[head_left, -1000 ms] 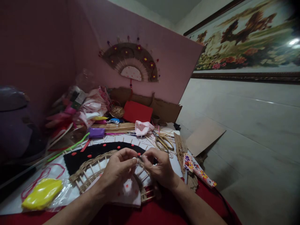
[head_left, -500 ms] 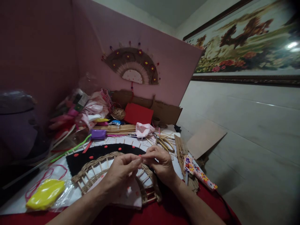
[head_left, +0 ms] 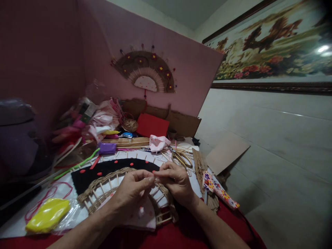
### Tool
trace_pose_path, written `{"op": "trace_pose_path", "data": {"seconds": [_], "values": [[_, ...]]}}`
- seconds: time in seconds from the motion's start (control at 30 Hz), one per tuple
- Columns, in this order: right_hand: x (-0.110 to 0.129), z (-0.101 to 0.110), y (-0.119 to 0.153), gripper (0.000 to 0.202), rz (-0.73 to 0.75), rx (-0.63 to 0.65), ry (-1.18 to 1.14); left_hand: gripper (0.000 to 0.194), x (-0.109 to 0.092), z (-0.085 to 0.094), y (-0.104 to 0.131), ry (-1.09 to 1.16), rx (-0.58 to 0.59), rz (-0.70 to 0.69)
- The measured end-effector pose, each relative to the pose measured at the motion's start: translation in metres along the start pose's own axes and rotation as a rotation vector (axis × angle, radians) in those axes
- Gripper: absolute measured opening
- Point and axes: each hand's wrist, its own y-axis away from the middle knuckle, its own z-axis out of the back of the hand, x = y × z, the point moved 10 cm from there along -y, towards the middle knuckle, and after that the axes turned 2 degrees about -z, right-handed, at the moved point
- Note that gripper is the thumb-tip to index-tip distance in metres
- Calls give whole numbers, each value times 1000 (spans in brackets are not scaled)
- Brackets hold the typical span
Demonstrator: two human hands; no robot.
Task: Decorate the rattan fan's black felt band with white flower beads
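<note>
My left hand (head_left: 133, 190) and my right hand (head_left: 177, 181) meet fingertip to fingertip above a fan-shaped craft piece. Both are pinched closed; whatever lies between the fingers is too small to make out. A speck of red shows at the fingertips, but I cannot tell if it is held or sits on the cloth behind. The fan has a black cloth band (head_left: 85, 181) dotted with small red lumps, a woven twine band (head_left: 90, 190) over thin sticks, and a pale dotted piece (head_left: 147, 219) at its base, partly hidden by my left hand.
A yellow clay packet (head_left: 48, 215) lies at front left. Gold-handled scissors (head_left: 183, 159), a purple packet (head_left: 107, 148) and a bundle of sticks (head_left: 129, 142) lie behind the fan. A flowered cloth-wrapped handle (head_left: 220, 192) is at right. A finished fan (head_left: 147, 69) hangs on the pink board.
The view has shifted very slightly, so the things on the table sit a little further left. Both hands keep their pinch at nearly the same spot.
</note>
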Motion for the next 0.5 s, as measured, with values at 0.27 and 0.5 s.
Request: {"op": "trace_pose_path", "data": {"seconds": [0.27,0.5], "values": [[5,-11,3,6,8,81,108,24,-3,10,-1,-156,-71,-52],[-27,9,6,11,-276,-132,-222,8,-9,13,-1,40,-122,-53]]}}
